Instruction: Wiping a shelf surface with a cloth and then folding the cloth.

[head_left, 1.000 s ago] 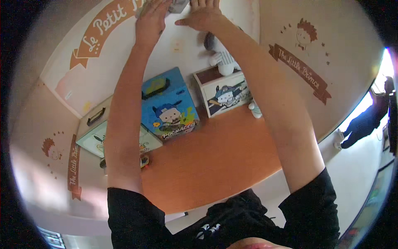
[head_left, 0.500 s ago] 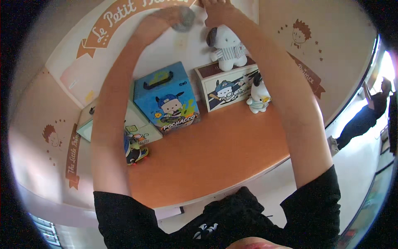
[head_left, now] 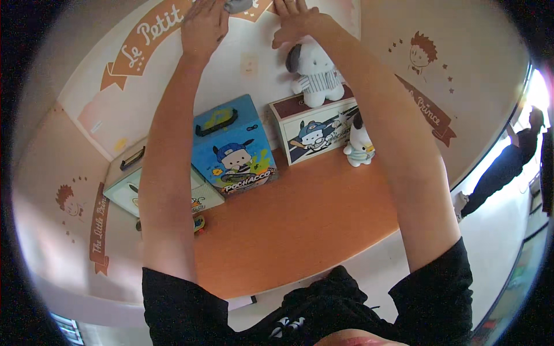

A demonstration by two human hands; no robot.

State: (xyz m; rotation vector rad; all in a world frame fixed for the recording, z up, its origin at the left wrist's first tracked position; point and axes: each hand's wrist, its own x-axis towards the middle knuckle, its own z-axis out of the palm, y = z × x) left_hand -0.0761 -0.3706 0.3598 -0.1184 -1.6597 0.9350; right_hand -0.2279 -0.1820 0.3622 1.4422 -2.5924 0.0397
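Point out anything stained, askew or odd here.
Nothing looks spilled. On the wall, a faint yellowish patch above the blue box and a pinkish one at left break up the white; stains or decoration, I can't tell.

Left forearm (head_left: pixel 171 150) points to 12 o'clock, right forearm (head_left: pixel 398 135) to 11. Left hand (head_left: pixel 204 23) sits at 11 o'clock (fingertips partly out of view); right hand (head_left: pixel 299 23) at 12, fingers apart, thumb toward 8.

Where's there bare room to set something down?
Wooden top: the stretch from the blue box and cream box forward to its front edge, left of the small figurine. Crowded: the back, with the pale green box close beside the blue, and a plush toy atop the cream.
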